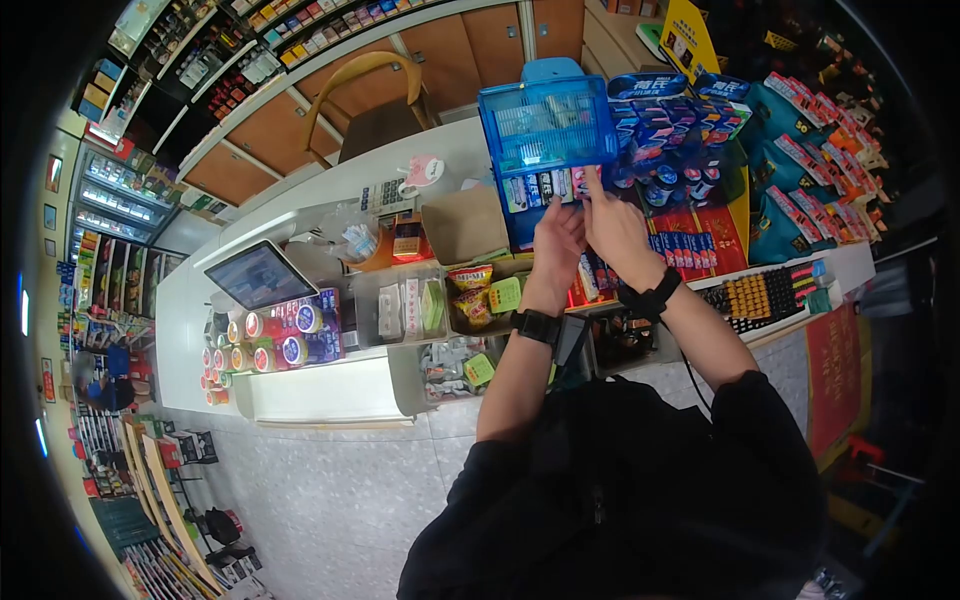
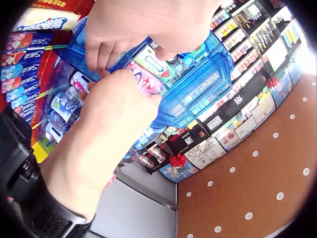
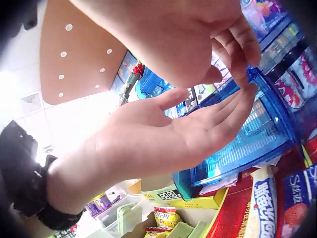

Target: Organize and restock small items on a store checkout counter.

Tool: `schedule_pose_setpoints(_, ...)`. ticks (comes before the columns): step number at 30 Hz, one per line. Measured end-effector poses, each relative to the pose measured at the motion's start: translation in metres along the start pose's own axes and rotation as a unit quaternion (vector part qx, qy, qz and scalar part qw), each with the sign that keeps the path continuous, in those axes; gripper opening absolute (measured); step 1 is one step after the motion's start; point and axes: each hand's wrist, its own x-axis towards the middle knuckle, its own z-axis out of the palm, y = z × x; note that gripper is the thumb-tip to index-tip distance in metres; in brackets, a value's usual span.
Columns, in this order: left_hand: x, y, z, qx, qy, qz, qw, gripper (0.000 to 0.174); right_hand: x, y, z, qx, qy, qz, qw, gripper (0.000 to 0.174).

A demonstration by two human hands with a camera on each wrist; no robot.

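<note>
An open blue plastic case (image 1: 510,205) holds a row of small packs, with a pink pack (image 2: 148,82) among them. My right hand (image 1: 618,232) is over the case, fingers reaching to the pink pack; in the left wrist view this hand (image 2: 116,96) covers one end of it. Beside it my left hand (image 1: 560,240) has its palm turned up. In the right wrist view the left hand (image 3: 173,131) has straight, relaxed fingers with nothing on the palm, and the right hand (image 3: 198,44) bends its fingers downward above it. The right fingertips' contact is partly hidden.
Right of the case stand a blue candy rack (image 1: 670,125) and bottles (image 1: 675,180). Strip packs (image 1: 685,250) lie on red paper. Bins with yellow snack bags (image 1: 472,300), a tablet (image 1: 260,275) and round tubs (image 1: 295,335) are left; an abacus (image 1: 755,298) is right.
</note>
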Motion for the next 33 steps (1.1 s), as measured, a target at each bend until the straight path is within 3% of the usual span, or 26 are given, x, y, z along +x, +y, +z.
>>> schedule_pose_setpoints(3, 0.002, 0.002, -0.003, -0.011, -0.005, -0.044, 0.999, 0.06, -0.002, 0.007, 0.003, -0.005, -0.005, -0.005, 1.0, 0.065)
schedule_pose_setpoints(6, 0.002, 0.003, 0.0, 0.016, 0.047, -0.05, 0.997, 0.056, -0.003, 0.007, 0.004, -0.005, -0.004, -0.013, 1.0, 0.065)
schedule_pose_setpoints(8, -0.001, 0.004, 0.002, 0.244, 0.11, 0.026, 0.963, 0.045, -0.004, 0.007, 0.002, -0.003, 0.003, -0.015, 1.0, 0.066)
schedule_pose_setpoints(9, -0.002, 0.004, 0.005, 0.245, 0.11, 0.025, 0.963, 0.045, -0.004, 0.007, 0.002, -0.001, 0.009, -0.017, 1.0, 0.067)
schedule_pose_setpoints(10, -0.004, 0.001, 0.008, 0.375, 0.156, 0.176, 0.897, 0.038, -0.004, 0.008, 0.003, 0.0, 0.009, -0.016, 1.0, 0.067)
schedule_pose_setpoints(11, -0.005, 0.0, 0.011, 0.487, 0.194, 0.318, 0.79, 0.032, -0.004, 0.01, 0.004, -0.005, 0.008, -0.019, 1.0, 0.068)
schedule_pose_setpoints(14, -0.015, 0.016, 0.035, 0.517, 0.174, 0.338, 0.767, 0.031, -0.004, 0.01, -0.002, -0.011, 0.001, -0.027, 1.0, 0.071)
schedule_pose_setpoints(17, 0.008, 0.016, 0.028, 0.513, 0.109, 0.321, 0.788, 0.03, -0.003, 0.011, -0.002, -0.012, -0.006, -0.034, 0.999, 0.074)
schedule_pose_setpoints(20, 0.014, 0.025, 0.034, 0.501, 0.098, 0.309, 0.803, 0.031, -0.002, 0.011, -0.002, -0.002, -0.007, -0.04, 0.999, 0.075)
schedule_pose_setpoints(22, 0.021, 0.026, 0.033, 0.49, 0.096, 0.335, 0.799, 0.029, -0.003, 0.01, -0.003, 0.009, -0.007, -0.045, 0.999, 0.075)
schedule_pose_setpoints(24, 0.027, 0.029, 0.03, 0.579, 0.119, 0.32, 0.741, 0.03, -0.003, 0.009, -0.004, 0.024, -0.016, -0.037, 0.999, 0.076)
schedule_pose_setpoints(33, 0.012, 0.029, 0.043, 0.523, 0.147, 0.345, 0.765, 0.032, -0.02, 0.022, 0.003, 0.049, 0.026, -0.095, 0.994, 0.068)
